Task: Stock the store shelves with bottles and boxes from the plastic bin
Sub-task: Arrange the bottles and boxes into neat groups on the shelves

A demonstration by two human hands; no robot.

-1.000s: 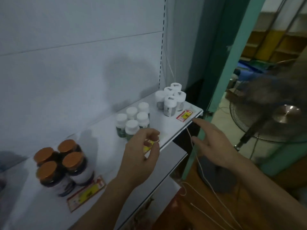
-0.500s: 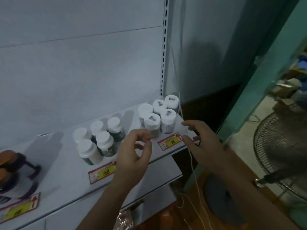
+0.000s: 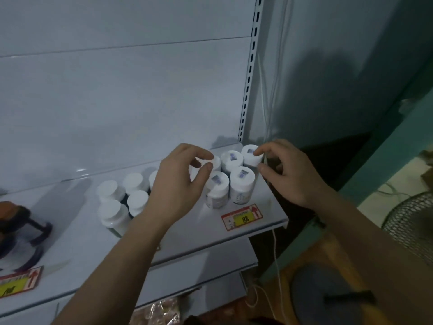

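Both hands are up at the right end of the white shelf, flanking a cluster of five white-capped bottles.

Left hand: thumb and index curled into a loose pinch, tips just apart, over the back-left bottle of the cluster. That bottle's cap is mostly hidden behind the fingers, so contact is unclear; nothing visibly held. The thumb tip sits right beside the front-left bottle.

Right hand: fingers part curled and spread, index tip touching the cap rim of the back-right bottle, thumb low against the right side of the cluster near the front-right bottle. Not closed around anything.

The middle back bottle stands between the two hands. All five are upright, packed touching, small stickers on the caps.

A red and yellow price tag lies flat on the shelf just in front of the cluster.

A second group of white-capped bottles stands to the left, partly behind the left wrist. At the far left edge, a dark bottle with an orange cap, blurred.

A white cord hangs down past the shelf's right corner.
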